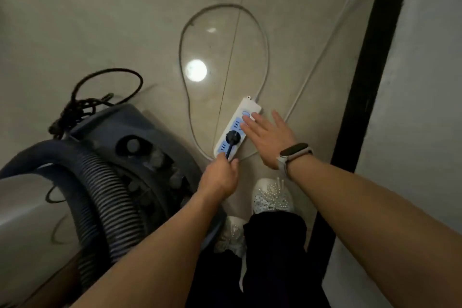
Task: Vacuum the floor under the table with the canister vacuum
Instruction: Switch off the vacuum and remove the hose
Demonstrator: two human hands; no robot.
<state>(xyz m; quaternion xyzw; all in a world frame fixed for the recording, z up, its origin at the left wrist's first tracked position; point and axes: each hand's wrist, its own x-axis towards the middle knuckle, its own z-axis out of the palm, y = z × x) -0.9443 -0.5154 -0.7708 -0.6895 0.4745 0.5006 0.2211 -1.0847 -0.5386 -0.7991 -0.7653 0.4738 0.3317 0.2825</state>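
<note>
Item: canister vacuum (pixel 130 147), blue-grey, ribbed hose (pixel 107 197) arching over its top, standing on the floor at lower left; tangled black cord (pixel 82 105) bunched behind it. No writing legible on any item.

Item: white power strip (pixel 237 130) on pale tiled floor (pixel 100 20), its grey cable (pixel 265 40) looping across open tile beyond. Black plug (pixel 232 138) seated mid-strip.

Left hand (pixel 220 177): grip pinching the plug's cord just below the strip.

Right hand (pixel 267 137): fingers spread, flat over the strip's far end; dark band (pixel 295 151) on wrist.

Right edge: black vertical frame (pixel 370 77), pale wall beside it.
</note>
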